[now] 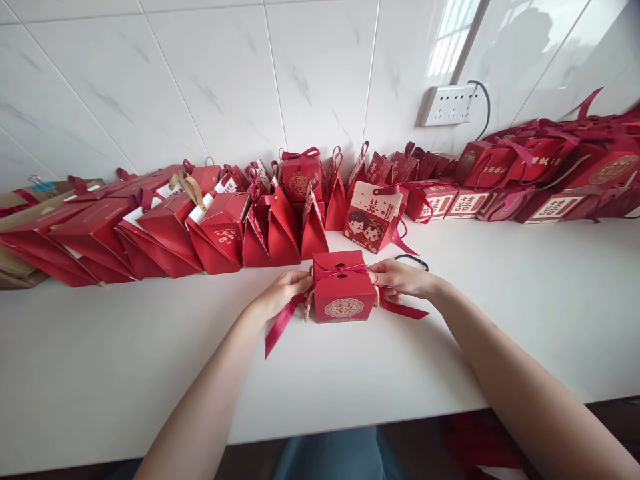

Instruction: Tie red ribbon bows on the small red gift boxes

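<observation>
A red gift box (342,288) with a round gold emblem on its front stands on the white counter between my hands. A dark red ribbon (327,272) runs across its lid, bunched at a small hole in the middle. My left hand (286,292) is closed at the box's left side, on the ribbon, whose tail hangs below the fingers. At the right side, my right hand (399,277) pinches the other end, its tail lying toward the right. Twisted cord handles (377,297) show at both sides. The fingertips of both hands are partly hidden.
Many red boxes line the back of the counter (150,373). Closest is a box with two cartoon figures (367,223), tilted behind my box. Tent-shaped boxes (285,227) and larger ones (225,233) stand left; a pile of boxes (545,167) is at right. A power strip (447,105) is on the wall.
</observation>
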`<control>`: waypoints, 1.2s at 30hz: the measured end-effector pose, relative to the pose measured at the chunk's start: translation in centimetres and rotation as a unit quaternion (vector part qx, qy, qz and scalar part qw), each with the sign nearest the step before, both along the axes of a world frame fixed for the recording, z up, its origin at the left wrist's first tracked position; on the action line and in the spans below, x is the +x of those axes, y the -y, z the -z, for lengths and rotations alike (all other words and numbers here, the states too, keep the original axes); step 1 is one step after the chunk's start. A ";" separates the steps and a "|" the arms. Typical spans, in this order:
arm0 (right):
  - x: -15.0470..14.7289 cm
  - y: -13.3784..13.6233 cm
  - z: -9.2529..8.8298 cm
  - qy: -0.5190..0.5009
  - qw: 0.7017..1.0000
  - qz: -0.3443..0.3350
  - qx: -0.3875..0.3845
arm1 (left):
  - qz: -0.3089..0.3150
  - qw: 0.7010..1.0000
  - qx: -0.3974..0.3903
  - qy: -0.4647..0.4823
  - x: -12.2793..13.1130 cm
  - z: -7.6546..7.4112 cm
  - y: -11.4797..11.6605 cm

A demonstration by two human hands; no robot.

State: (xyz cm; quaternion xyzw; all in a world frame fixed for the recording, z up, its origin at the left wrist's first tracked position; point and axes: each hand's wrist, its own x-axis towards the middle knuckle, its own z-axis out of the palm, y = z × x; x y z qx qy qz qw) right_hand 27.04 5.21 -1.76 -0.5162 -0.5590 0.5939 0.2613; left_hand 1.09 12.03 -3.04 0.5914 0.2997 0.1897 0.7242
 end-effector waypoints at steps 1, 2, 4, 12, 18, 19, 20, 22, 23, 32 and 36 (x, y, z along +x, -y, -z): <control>0.0 0.0 0.0 0.005 1.000 0.003 -0.003 | -0.001 1.000 0.003 -0.002 0.0 0.0 0.0; 0.0 0.1 0.0 0.009 1.000 0.007 -0.005 | 0.000 1.000 0.005 -0.004 0.0 0.0 0.1; -0.1 0.1 -0.1 0.015 1.000 0.016 -0.006 | 0.004 1.000 0.010 -0.007 0.0 -0.1 0.2; 0.0 0.1 0.0 0.000 1.000 0.005 -0.011 | 0.036 0.999 0.021 0.000 0.0 -0.5 0.3; 0.4 0.1 0.1 -0.073 0.997 -0.009 0.007 | 0.043 0.999 0.024 -0.013 -0.3 -1.0 0.5; 0.4 0.1 0.1 -0.089 0.996 -0.005 0.012 | 0.044 0.999 0.021 -0.015 -0.5 -1.2 0.6; 0.4 0.2 0.2 -0.103 0.995 0.001 0.017 | 0.045 0.999 0.017 -0.016 -0.6 -1.5 0.6; 0.4 0.2 0.2 -0.127 0.992 0.012 0.023 | 0.046 0.999 0.008 -0.013 -0.8 -2.0 0.8; 0.3 0.3 0.2 -0.135 0.990 0.015 0.023 | 0.046 0.999 0.005 -0.008 -0.8 -2.3 0.9; -1.1 0.6 -0.3 -0.176 0.978 0.067 0.085 | -0.029 0.999 0.029 0.028 -0.2 -2.4 1.4; -1.4 0.3 -0.1 -0.194 0.975 0.073 0.084 | -0.057 0.997 0.039 0.022 -0.2 -2.2 1.2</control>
